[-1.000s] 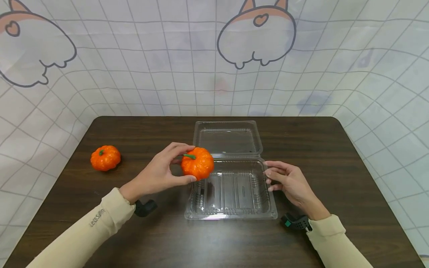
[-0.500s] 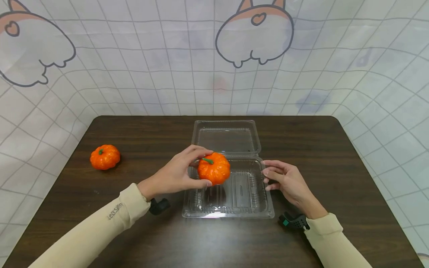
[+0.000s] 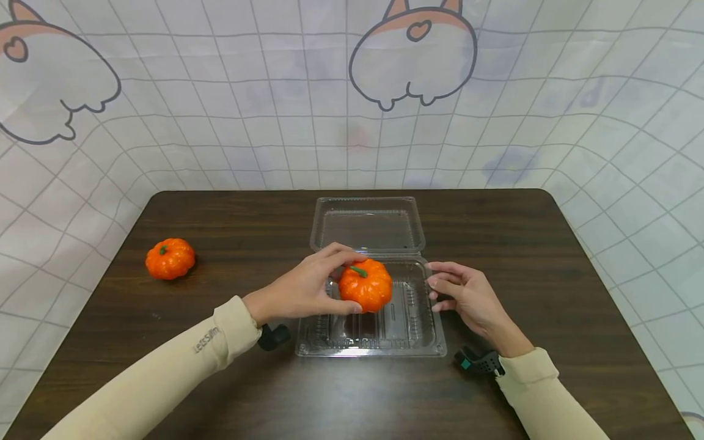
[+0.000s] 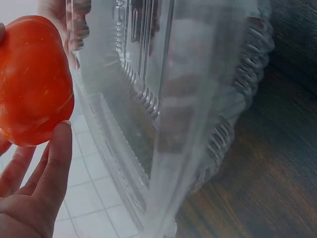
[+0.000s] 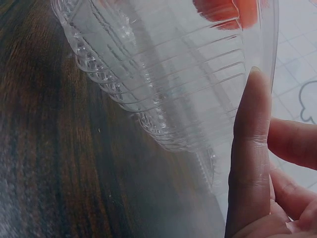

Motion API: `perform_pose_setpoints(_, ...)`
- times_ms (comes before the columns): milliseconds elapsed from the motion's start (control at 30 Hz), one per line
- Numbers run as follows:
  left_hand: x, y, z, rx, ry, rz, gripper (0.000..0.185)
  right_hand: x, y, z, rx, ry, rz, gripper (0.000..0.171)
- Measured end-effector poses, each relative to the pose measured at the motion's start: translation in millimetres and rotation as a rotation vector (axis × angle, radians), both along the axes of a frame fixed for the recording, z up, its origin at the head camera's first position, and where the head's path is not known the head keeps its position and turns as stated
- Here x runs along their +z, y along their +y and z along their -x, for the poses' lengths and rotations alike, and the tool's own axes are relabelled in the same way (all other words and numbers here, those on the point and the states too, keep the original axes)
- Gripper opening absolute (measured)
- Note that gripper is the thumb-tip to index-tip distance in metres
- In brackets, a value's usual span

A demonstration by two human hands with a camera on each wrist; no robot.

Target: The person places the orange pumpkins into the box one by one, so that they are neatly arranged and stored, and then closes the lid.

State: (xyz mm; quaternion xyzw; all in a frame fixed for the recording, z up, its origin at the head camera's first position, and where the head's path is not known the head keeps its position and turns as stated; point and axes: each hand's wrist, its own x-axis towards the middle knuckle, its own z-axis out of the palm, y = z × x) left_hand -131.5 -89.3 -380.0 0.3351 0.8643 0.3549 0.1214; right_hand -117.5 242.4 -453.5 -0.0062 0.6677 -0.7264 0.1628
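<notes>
My left hand (image 3: 313, 282) holds a small orange pumpkin (image 3: 374, 287) with a green stem, thumb on the near side and fingers on the far side. The pumpkin is over the tray half of a clear plastic clamshell container (image 3: 371, 352), whose lid lies opened out behind. In the left wrist view the pumpkin (image 4: 34, 84) hangs beside the container's rim, fingertips against its skin. My right hand (image 3: 470, 299) holds the container's right rim; in the right wrist view the thumb (image 5: 251, 148) lies against the clear wall, with other fingers behind it.
A second orange pumpkin (image 3: 170, 258) sits at the left of the dark wooden table (image 3: 242, 220). The container's lid (image 3: 368, 226) lies toward the table's back edge. A white grid-patterned curtain (image 3: 247, 110) with cartoon animal prints surrounds the back and sides.
My left hand has carried the pumpkin rightward and slightly toward me, from the container's left edge to over its middle. My right hand has stayed at the right rim.
</notes>
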Motion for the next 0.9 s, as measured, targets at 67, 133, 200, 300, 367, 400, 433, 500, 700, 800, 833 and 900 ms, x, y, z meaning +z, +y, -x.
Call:
perform_pose_setpoints(67, 0.5, 3, 0.3, -0.011, 0.001, 0.011, 0.073, 0.1, 0, -0.1, 0.001, 0.001, -0.002, 0.046)
perform_pose_setpoints(133, 0.9, 6, 0.7, -0.022, 0.002, 0.02, 0.073, 0.5, 0, 0.0, 0.004, 0.002, -0.004, 0.047)
perform_pose_setpoints(200, 1.2, 9, 1.2, -0.031, 0.003, 0.03, 0.073, 1.3, -1, 0.1, 0.005, 0.002, -0.004, 0.049)
perform_pose_setpoints(300, 0.3, 13, 2.9, -0.044, 0.011, 0.043, 0.073, 2.9, -1, -0.1, 0.006, 0.0, -0.003, 0.051)
perform_pose_setpoints(367, -0.3, 15, 4.1, -0.054, 0.02, 0.054, 0.072, 3.8, -2, -0.1, 0.005, 0.0, -0.004, 0.052)
perform_pose_setpoints(400, -0.6, 17, 4.6, -0.06, 0.027, 0.061, 0.072, 4.1, -2, -0.2, 0.004, 0.0, -0.006, 0.051)
perform_pose_setpoints(433, -0.8, 18, 5.2, -0.068, 0.031, 0.067, 0.072, 4.1, -2, 0.0, 0.005, 0.0, -0.007, 0.051)
perform_pose_setpoints(500, -1.0, 21, 6.3, -0.085, 0.029, 0.073, 0.072, 4.1, -2, 0.4, 0.005, 0.002, -0.01, 0.051)
perform_pose_setpoints(700, -0.8, 28, 9.4, -0.129, 0.003, 0.113, 0.071, 2.2, -1, 1.7, 0.008, 0.002, -0.009, 0.052)
perform_pose_setpoints(800, -1.4, 32, 10.9, -0.143, -0.013, 0.14, 0.071, 1.3, 0, 2.2, 0.008, -0.004, -0.004, 0.052)
perform_pose_setpoints(833, -1.9, 33, 11.3, -0.146, -0.021, 0.145, 0.071, 1.2, 0, 2.2, 0.009, -0.006, -0.003, 0.052)
perform_pose_setpoints(900, -3.4, 36, 12.3, -0.153, -0.032, 0.155, 0.071, 1.1, 0, 2.1, 0.01, -0.007, -0.005, 0.051)
